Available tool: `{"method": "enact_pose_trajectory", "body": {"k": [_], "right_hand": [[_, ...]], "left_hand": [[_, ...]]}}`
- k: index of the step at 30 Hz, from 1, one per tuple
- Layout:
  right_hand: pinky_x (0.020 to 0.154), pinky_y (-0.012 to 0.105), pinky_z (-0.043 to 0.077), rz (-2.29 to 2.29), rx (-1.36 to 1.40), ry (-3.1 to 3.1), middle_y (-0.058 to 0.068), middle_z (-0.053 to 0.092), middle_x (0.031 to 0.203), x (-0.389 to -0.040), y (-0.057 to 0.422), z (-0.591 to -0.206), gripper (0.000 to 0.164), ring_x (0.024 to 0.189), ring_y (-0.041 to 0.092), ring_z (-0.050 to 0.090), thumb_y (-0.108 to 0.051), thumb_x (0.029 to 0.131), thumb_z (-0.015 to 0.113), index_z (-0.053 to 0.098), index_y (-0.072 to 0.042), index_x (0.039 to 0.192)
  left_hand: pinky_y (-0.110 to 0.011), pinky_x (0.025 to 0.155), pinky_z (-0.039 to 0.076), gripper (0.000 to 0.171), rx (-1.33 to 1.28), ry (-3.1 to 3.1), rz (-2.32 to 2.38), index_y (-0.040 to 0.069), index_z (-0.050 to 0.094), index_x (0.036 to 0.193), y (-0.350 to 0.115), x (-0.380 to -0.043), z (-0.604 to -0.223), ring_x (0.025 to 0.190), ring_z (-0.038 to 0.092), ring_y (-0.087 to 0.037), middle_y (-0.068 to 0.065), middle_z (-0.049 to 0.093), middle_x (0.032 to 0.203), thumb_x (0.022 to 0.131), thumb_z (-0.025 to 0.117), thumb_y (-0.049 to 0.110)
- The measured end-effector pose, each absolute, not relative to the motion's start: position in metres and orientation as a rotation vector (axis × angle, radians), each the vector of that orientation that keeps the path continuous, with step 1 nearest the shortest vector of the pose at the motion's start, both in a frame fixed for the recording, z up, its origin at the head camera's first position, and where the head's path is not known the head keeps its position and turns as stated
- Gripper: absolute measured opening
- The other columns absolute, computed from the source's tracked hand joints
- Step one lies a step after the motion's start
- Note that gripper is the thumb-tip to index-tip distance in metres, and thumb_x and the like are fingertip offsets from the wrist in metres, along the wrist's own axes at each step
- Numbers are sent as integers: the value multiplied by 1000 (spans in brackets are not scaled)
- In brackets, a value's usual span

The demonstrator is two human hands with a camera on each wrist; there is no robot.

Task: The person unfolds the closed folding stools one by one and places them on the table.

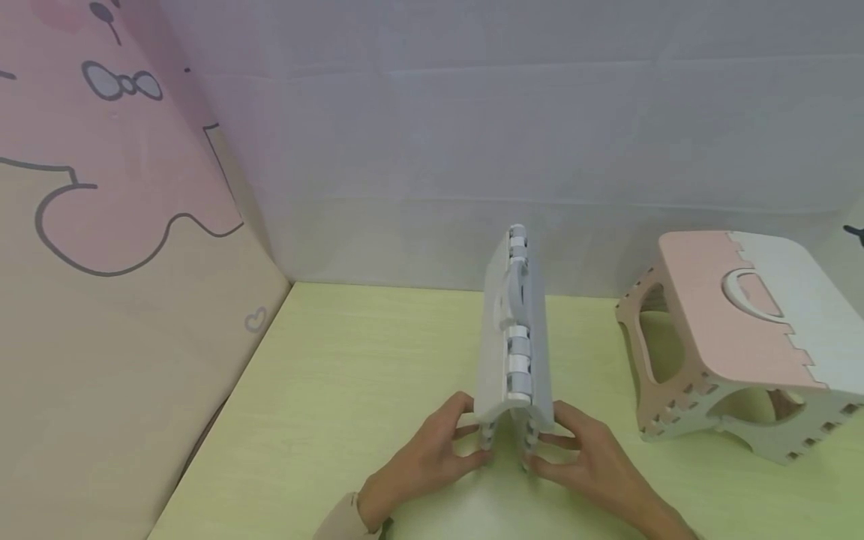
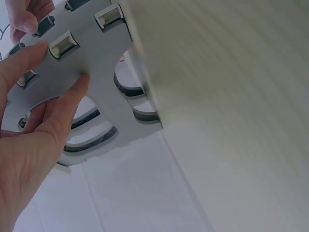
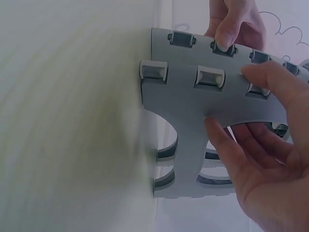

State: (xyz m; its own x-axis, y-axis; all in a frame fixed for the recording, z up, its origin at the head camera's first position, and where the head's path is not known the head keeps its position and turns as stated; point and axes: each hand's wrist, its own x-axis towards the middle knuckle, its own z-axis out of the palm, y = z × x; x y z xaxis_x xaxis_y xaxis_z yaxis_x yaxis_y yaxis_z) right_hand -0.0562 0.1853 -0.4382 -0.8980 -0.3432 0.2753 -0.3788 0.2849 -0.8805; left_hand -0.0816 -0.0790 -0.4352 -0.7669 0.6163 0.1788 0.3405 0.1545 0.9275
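A half-folded grey-white folding step stool stands on the table with its hinged top ridge upward and its two halves hanging close together. My left hand grips the near end of its left half, thumb and fingers around the leg panel. On the other side, my right hand holds the right half the same way. In the left wrist view, fingers of the left hand pass through an opening in the grey leg panel. The right wrist view shows the right hand around the matching panel, with hinge slots along it.
An unfolded pink-and-white step stool stands to the right on the pale yellow-green table. A white sheet hangs behind, and a printed pink-and-beige cloth borders the left side.
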Motion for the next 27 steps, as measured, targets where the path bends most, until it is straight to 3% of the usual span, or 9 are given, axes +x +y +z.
{"method": "enact_pose_trajectory", "body": {"k": [27], "right_hand": [[76, 36, 63, 1622, 844, -2429, 0, 65, 130, -59, 201, -440, 65, 120, 2, 60, -2, 77, 89, 61, -13, 135]], "left_hand": [[-31, 104, 49, 59, 893, 2208, 1644, 9, 45, 130, -92, -80, -432, 137, 49, -27, -7, 51, 141, 85, 75, -14]]}}
